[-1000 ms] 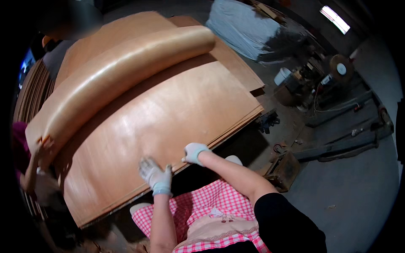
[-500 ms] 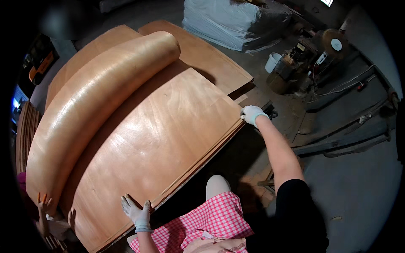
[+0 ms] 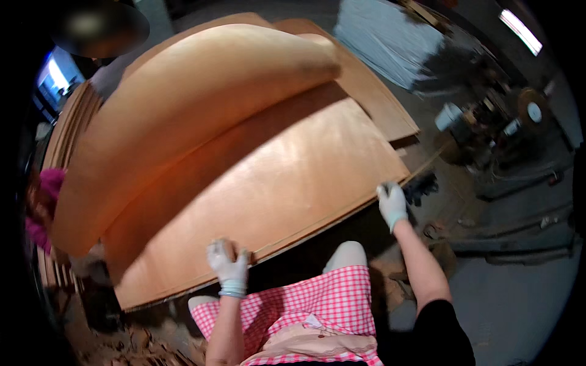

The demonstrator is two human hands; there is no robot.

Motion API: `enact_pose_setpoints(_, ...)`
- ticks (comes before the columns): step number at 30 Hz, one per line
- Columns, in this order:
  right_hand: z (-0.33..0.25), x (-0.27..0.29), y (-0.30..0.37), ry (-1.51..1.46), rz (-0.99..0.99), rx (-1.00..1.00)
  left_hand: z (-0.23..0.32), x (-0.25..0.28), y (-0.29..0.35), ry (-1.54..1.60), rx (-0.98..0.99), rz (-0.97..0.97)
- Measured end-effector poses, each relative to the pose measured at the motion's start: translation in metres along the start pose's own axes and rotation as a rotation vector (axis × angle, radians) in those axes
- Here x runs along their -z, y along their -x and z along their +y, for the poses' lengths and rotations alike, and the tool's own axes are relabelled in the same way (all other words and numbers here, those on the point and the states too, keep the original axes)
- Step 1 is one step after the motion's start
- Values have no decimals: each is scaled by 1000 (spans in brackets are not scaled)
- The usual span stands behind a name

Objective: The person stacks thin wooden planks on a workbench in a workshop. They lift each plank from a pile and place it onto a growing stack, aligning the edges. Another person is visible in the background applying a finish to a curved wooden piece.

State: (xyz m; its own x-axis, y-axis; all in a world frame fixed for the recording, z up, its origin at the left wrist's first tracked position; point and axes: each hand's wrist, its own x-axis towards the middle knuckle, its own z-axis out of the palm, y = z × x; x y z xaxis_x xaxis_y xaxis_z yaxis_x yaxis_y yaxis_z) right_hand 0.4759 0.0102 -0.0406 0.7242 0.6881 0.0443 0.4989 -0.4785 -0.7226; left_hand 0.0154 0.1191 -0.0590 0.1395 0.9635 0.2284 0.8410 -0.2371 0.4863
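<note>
A stack of thin reddish-brown wood sheets (image 3: 305,171) lies before me. Across its far side a sheet is bent up and over into a broad curl (image 3: 201,91), which throws a dark shadow on the sheet below. My left hand (image 3: 227,263), in a white glove with a pale blue cuff, rests at the stack's near edge, thumb apart from the fingers; motion blurs it slightly. At the near right corner my gloved right hand (image 3: 392,204) has its fingers closed over the wood sheet's edge.
A person in a magenta sleeve (image 3: 52,183) is at the curl's left end. More sheets are stacked upright-edged (image 3: 67,134) at far left. Beyond stands a plastic-wrapped pile (image 3: 390,43). At right are a white bucket (image 3: 448,116) and a machine (image 3: 500,119). Wood scraps (image 3: 146,348) litter the floor.
The curled sheet has opened out from a tight roll into a wider, raised fold. My view has shifted, and both hands remain along the near edge. The other person's hand no longer shows clearly.
</note>
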Motion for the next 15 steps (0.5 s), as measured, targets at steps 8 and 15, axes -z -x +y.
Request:
enact_pose_setpoints(8,-197,-67,224,-714,-730,323,79,70,54,783,-302,-114)
enact_pose_setpoints(15,-259,-83,282,-862,-903,129,28,95,98,1305,173,-86)
